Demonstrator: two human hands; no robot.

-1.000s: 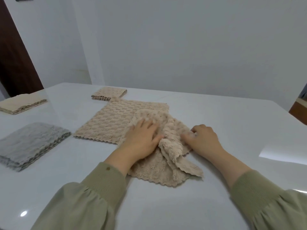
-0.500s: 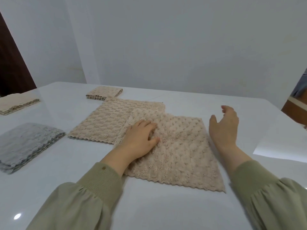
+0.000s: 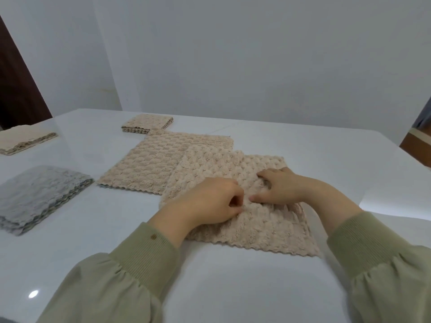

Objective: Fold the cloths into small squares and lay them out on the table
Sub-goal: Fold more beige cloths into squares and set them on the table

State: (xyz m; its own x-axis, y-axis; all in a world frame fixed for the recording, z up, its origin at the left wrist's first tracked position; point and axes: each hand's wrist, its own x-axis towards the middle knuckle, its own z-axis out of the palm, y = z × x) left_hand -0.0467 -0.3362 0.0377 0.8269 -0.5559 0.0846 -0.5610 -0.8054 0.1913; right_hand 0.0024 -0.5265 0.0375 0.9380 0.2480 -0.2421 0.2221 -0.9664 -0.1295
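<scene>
I see the spread cloth (image 3: 268, 229) lying flat on the bench (image 3: 233, 287), overlapping a second cloth (image 3: 163, 164). At its middle the left hand (image 3: 210, 201) pinches the fabric with curled fingers and the right hand (image 3: 286, 187) grips it just beside; half a second ago the right hovered open, clear of the cloth

White glossy table (image 3: 233, 287). Beige cloth (image 3: 268, 229) lies under the fingers (image 3: 268, 175). Second cloth (image 3: 163, 164) spread flat just beyond-left of them, its corner under the first. Folded square (image 3: 148, 123) farther beyond. Grey stack (image 3: 39, 197) and beige stack (image 3: 25, 141) well left.
</scene>
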